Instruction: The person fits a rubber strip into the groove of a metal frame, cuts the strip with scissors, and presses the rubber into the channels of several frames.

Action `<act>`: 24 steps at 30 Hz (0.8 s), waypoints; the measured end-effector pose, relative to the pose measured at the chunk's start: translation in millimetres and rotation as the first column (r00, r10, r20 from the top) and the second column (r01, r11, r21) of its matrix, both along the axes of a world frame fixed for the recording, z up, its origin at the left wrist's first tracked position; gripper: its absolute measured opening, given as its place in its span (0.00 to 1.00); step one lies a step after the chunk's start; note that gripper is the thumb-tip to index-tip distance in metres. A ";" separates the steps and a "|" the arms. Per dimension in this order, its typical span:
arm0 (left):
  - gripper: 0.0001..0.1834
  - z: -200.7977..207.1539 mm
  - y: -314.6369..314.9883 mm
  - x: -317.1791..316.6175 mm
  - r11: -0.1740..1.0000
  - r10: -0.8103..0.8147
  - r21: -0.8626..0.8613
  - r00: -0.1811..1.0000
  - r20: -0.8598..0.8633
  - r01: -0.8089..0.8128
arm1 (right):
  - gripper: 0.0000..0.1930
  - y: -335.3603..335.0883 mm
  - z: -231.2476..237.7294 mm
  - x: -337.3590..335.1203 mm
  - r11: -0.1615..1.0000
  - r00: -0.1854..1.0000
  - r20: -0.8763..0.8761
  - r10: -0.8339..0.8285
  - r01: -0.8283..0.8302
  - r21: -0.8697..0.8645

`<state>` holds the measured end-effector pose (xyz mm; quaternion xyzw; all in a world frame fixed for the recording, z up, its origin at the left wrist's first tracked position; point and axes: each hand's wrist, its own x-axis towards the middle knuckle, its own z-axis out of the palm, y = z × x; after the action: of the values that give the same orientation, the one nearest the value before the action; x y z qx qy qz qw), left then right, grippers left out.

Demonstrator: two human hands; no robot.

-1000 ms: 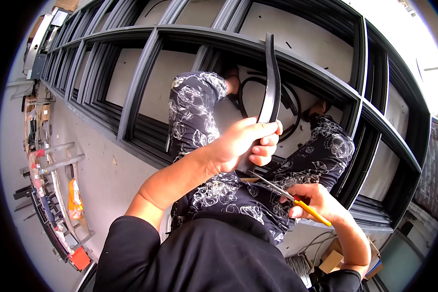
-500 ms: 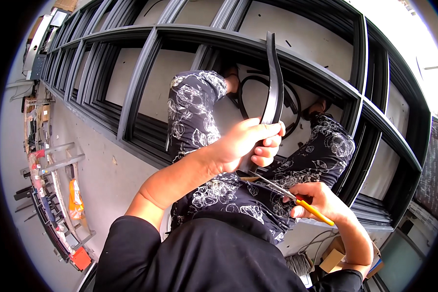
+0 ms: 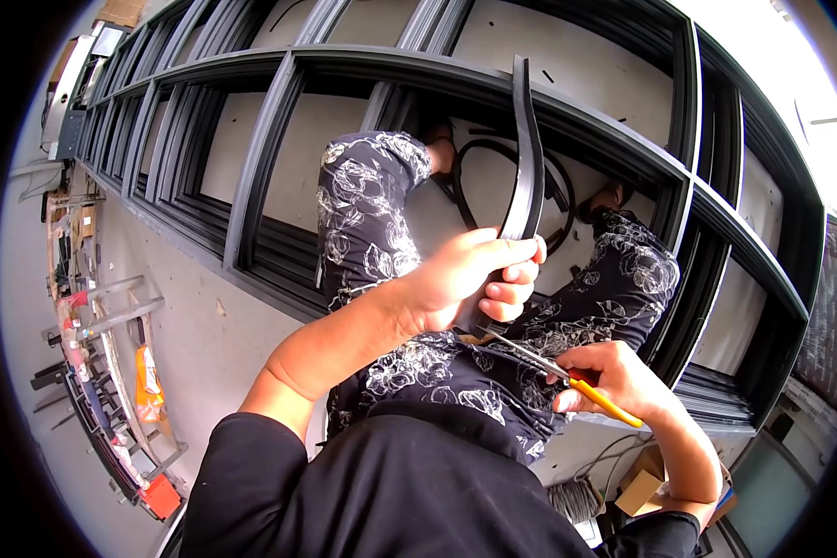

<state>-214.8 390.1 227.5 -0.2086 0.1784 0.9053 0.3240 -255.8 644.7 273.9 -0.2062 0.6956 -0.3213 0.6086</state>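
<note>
My left hand [image 3: 484, 279] is closed round a long black rubber strip [image 3: 527, 158]. The strip stands up from my fist with a slight curve, and its short lower end shows below my fingers. To the right and lower, my right hand [image 3: 609, 379] grips a pair of scissors [image 3: 519, 351] with yellow-orange handles [image 3: 609, 405]. Their metal blades point up and left at the strip's lower end, close beside it; I cannot tell whether they touch it. Both hands are above my lap, between my knees.
Stacked dark grey metal frames [image 3: 260, 158] surround my legs. A black coiled strip [image 3: 462, 177] lies on the floor between my feet. At the left stand a ladder-like rack [image 3: 116, 316] and an orange bag [image 3: 149, 383]. A cardboard box [image 3: 640, 493] and a wire coil [image 3: 575, 500] are at lower right.
The scissors and my right hand have shifted very slightly, with the blades seeming a little further apart. My left hand keeps its hold on the strip almost unmoved.
</note>
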 end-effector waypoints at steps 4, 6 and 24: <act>0.07 -3.3 -1.1 0.8 0.995 0.007 0.102 0.998 0.063 -0.013 | 0.29 -2.7 0.0 0.4 0.999 0.999 -0.037 0.027 -0.028 -0.032; 0.07 -3.7 1.4 -1.8 0.989 0.001 0.147 0.998 0.060 -0.010 | 0.29 -1.2 0.4 1.4 0.998 0.998 -0.058 0.015 -0.018 -0.052; 0.09 -8.0 5.8 -4.5 0.973 0.075 0.216 0.995 0.067 -0.088 | 0.22 33.3 -16.2 23.0 0.991 1.000 -0.018 0.004 -0.007 -0.131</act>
<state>-219.3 395.9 219.5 -0.2052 0.0596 0.9255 0.3128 -232.8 678.0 257.7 -0.2508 0.6778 -0.3628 0.5883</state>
